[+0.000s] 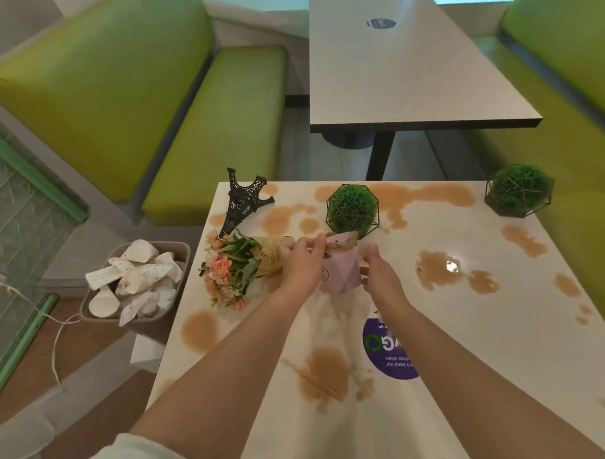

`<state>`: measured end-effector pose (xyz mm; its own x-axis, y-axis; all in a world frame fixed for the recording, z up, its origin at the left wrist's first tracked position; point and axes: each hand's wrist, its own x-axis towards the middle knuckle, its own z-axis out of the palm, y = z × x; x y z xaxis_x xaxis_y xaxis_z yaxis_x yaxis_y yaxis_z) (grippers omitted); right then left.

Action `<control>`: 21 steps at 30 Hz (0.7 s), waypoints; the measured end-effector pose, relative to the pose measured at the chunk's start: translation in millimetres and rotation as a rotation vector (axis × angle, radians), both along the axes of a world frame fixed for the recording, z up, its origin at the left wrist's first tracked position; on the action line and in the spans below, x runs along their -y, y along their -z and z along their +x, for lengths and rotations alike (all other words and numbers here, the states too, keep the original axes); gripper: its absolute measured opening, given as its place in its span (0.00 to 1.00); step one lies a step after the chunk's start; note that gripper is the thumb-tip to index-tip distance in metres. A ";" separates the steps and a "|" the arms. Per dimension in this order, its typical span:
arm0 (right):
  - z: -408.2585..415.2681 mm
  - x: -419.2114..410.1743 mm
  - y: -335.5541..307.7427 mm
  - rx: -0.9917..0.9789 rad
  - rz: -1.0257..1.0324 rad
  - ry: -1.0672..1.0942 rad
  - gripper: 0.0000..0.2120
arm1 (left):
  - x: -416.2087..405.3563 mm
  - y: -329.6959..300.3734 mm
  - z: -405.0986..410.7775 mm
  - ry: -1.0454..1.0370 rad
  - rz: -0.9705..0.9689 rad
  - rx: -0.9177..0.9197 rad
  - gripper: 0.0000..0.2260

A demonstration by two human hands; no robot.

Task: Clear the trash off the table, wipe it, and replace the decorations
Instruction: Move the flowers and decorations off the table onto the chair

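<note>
A white table (463, 303) carries many brown spill patches (327, 374). Near its middle stands a pink faceted vase (342, 268) with a lace band at the rim. My left hand (301, 263) holds the vase's left side and rim, and my right hand (382, 273) grips its right side. A bouquet of pink flowers (234, 271) in a yellow lace wrap lies flat to the left, partly behind my left hand. A black Eiffel Tower model (242, 201) lies tipped over at the far left corner. Two green ball plants in wire frames (352, 210) (519, 190) stand along the far edge.
A bin (134, 282) full of white paper cones stands on the floor left of the table. Green benches (215, 133) flank the tables. A second table (402, 78) stands beyond. A purple round sticker (389, 349) marks the near tabletop. A white cable (56, 327) runs across the floor.
</note>
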<state>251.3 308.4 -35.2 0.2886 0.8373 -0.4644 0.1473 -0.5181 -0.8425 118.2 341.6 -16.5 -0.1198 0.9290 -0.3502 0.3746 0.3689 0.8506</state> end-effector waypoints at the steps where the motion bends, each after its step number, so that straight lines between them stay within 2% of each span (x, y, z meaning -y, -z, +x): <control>1: 1.5 2.2 1.1 -0.029 -0.003 0.020 0.40 | 5.3 1.5 0.1 0.013 0.002 0.021 0.16; 3: 4.2 6.5 4.7 -0.072 -0.002 0.027 0.38 | 15.6 7.6 0.8 0.032 0.026 0.091 0.12; 5: 2.2 17.0 -0.9 -0.086 0.003 0.020 0.32 | 27.8 10.0 2.3 0.054 0.060 0.170 0.10; 7: 1.2 28.2 -3.4 -0.129 0.007 0.045 0.23 | 39.7 11.8 5.4 0.094 0.086 0.212 0.14; 9: 2.1 37.0 0.2 -0.157 0.001 0.093 0.19 | 49.0 12.3 8.4 0.083 0.076 0.284 0.22; 12: -0.9 43.7 3.7 -0.142 -0.013 0.122 0.19 | 54.4 13.5 8.2 0.022 0.031 0.339 0.29; 15: 1.1 44.9 6.7 -0.137 -0.041 0.122 0.18 | 55.2 18.5 4.2 0.068 -0.022 0.249 0.35; 19: 18.6 39.5 38.6 -0.083 0.003 0.066 0.22 | 56.1 25.4 -0.2 0.113 -0.007 0.196 0.30; 21: 15.6 44.4 19.2 -0.024 0.016 0.045 0.21 | 56.1 29.8 -1.8 0.105 -0.012 0.180 0.27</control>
<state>266.9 264.0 -54.5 0.3149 0.8313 -0.4581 0.1044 -0.5101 -0.8538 116.5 285.5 -46.2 0.0431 0.9287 -0.3684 0.2543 0.3464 0.9030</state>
